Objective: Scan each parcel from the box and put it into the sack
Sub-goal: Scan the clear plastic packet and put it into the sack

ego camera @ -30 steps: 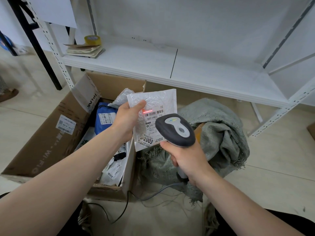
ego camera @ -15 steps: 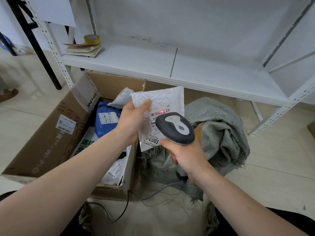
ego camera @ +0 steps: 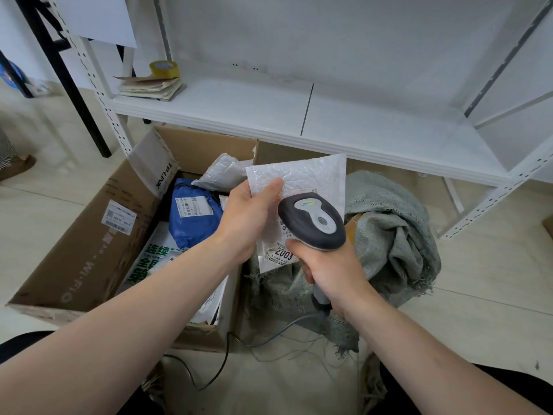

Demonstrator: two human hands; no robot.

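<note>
Scanning step in hand. At nine o'clock, box (ego camera: 89, 235), open on the floor, with other parcels (ego camera: 194, 217) inside. Toward centre, left hand (ego camera: 248, 217) pinching the white parcel (ego camera: 314, 175) at its left edge, thumb on the face, fingers behind. At five o'clock of the parcel, scanner (ego camera: 314, 223) close over the label, hiding the barcode. Right hand (ego camera: 329, 271) below, fingers curled tight round the grip. At three o'clock, sack (ego camera: 395, 229), slumped, mouth hard to make out. Next, likely: carry the parcel toward three o'clock, find the sack's opening, let go.

White bubble mailer (ego camera: 311, 178) upright, label facing barcode scanner (ego camera: 311, 223) — between open cardboard box (ego camera: 89, 250) and crumpled grey-green sack (ego camera: 395, 235).
</note>
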